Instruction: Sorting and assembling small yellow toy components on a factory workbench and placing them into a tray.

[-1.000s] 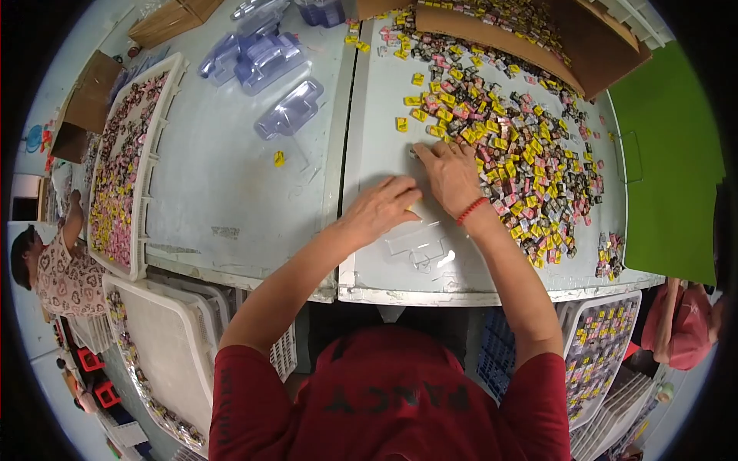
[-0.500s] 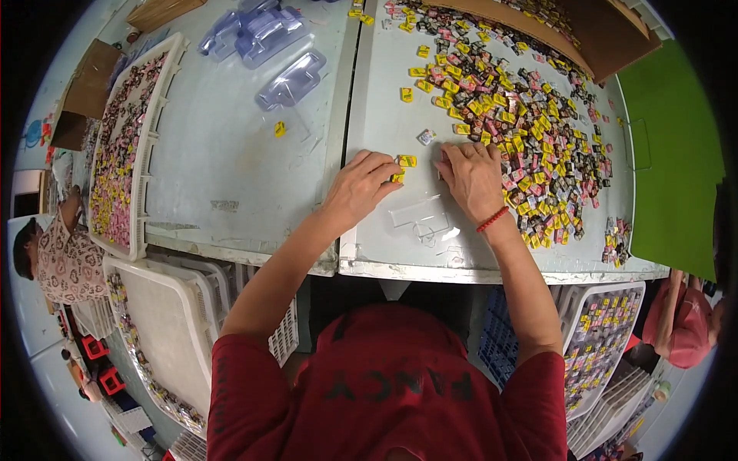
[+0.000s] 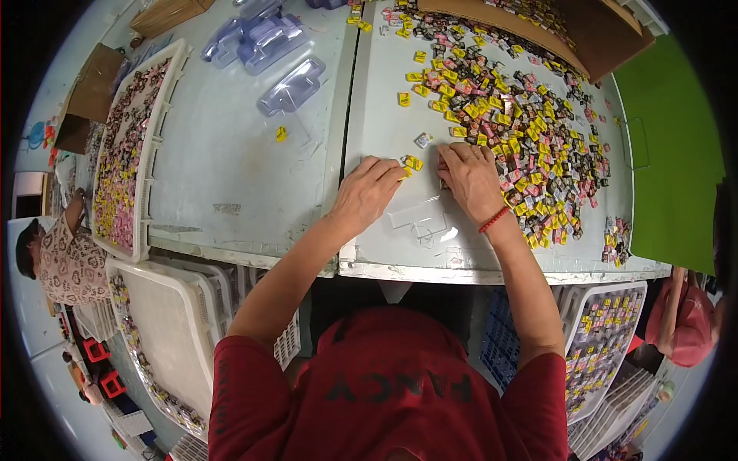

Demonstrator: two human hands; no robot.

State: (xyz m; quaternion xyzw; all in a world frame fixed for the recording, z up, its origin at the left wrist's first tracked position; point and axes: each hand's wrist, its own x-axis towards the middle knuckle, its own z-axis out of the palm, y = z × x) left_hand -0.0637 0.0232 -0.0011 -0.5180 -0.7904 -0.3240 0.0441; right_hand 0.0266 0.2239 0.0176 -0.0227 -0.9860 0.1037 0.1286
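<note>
My left hand (image 3: 367,194) is closed, with its fingertips on a small yellow block (image 3: 407,174) at the left of the work table. Touching that block is another small yellow block (image 3: 414,162). My right hand (image 3: 470,180), with a red bead bracelet (image 3: 493,219) on its wrist, has its fingers bent together at the left edge of the pile. A small dark thing shows under its fingertips, too covered to name. A whitish block (image 3: 423,140) lies just beyond the two hands. In front of them rests a clear plastic tray (image 3: 419,219).
A wide pile of small yellow, pink and black blocks (image 3: 530,131) spreads on the right, under a cardboard box (image 3: 503,17). Clear moulded trays (image 3: 288,86) and a single yellow block (image 3: 280,134) lie left. White crates (image 3: 142,177) stand around; people work at both sides.
My left hand has shifted slightly right and the yellow blocks by its fingertips have turned and moved right. My right hand has hardly moved.
</note>
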